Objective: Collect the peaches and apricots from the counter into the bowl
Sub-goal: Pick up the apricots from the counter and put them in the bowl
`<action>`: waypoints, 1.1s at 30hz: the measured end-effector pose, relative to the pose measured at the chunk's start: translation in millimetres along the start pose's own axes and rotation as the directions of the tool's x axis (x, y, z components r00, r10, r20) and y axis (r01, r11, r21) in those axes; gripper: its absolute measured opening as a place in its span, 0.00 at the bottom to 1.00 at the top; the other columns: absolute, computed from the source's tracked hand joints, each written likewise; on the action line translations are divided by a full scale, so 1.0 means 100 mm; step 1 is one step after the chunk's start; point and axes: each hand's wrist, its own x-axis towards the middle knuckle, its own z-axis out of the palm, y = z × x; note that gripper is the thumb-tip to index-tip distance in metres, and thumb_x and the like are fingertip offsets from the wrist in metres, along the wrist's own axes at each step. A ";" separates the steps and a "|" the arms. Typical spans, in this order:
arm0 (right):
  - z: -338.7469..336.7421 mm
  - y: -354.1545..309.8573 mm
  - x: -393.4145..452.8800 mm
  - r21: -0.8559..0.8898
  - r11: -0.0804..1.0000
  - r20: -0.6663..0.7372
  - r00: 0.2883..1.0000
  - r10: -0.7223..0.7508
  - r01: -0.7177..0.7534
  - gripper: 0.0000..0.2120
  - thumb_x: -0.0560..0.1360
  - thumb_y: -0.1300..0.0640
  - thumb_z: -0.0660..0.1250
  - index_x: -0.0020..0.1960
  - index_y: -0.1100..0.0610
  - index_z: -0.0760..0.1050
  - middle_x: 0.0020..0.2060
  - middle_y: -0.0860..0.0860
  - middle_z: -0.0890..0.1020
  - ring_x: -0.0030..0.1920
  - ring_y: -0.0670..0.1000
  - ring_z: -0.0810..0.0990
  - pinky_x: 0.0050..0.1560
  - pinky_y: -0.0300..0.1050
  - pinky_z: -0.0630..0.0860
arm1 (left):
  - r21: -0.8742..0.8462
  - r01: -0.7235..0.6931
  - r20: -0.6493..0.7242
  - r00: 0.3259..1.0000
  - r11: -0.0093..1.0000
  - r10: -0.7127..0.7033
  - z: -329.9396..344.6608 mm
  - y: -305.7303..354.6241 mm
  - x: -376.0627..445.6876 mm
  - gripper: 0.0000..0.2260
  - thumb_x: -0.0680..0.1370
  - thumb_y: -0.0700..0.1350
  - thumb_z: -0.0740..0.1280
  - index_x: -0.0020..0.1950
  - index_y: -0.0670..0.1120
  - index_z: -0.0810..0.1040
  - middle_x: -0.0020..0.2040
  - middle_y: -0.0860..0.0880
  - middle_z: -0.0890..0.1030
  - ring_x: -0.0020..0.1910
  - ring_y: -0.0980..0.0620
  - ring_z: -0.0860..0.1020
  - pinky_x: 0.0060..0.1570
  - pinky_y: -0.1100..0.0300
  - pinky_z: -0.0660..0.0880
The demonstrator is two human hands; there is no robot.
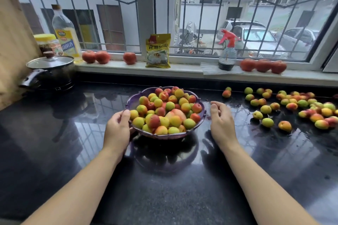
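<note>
Heaped purple bowl (200, 115); loose apricots (292, 107) scattered right.

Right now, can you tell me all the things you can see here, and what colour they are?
bowl: one, purple, middle of the counter, heaped with fruit
fruit in bowl: many, yellow-green and red
loose fruit: many, same colours, scattered on the counter at right
counter: one, glossy black
big red fruits: six on the windowsill, three left, three right
packet: one, yellow, on the sill
spray bottle: one, clear with red top, on the sill
oil bottle: one, yellow label, far left
jar: one, yellow lid, beside the oil
pot: one, black, glass lid, left
left hand: on the bowl's left rim
right hand: beside the bowl, seems empty
</note>
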 end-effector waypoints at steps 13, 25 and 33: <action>-0.15 0.27 0.46 -0.360 0.897 -0.121 0.966 0.229 -0.257 0.18 0.77 0.61 0.61 0.67 0.56 0.73 0.66 0.56 0.72 0.65 0.58 0.72 0.63 0.47 0.68 | -0.389 0.093 0.171 0.985 0.917 -0.028 0.30 0.05 0.12 0.14 0.80 0.43 0.59 0.56 0.44 0.83 0.54 0.39 0.83 0.54 0.40 0.82 0.57 0.48 0.79; 0.01 0.90 1.76 -0.842 0.540 0.078 0.986 0.146 -0.014 0.16 0.82 0.53 0.57 0.69 0.54 0.70 0.77 0.58 0.53 0.68 0.68 0.64 0.67 0.58 0.66 | -0.355 0.028 0.048 0.999 0.934 -0.012 0.29 -0.06 0.20 0.19 0.82 0.37 0.55 0.67 0.38 0.80 0.64 0.31 0.81 0.67 0.29 0.77 0.71 0.31 0.71; 0.02 0.73 1.55 -0.757 0.649 0.052 0.997 -0.063 0.080 0.12 0.78 0.61 0.65 0.61 0.61 0.75 0.60 0.61 0.72 0.58 0.65 0.74 0.56 0.52 0.72 | -0.340 0.008 0.059 0.998 0.940 0.013 0.29 -0.04 0.18 0.17 0.80 0.39 0.57 0.63 0.40 0.82 0.61 0.32 0.82 0.64 0.31 0.80 0.68 0.32 0.74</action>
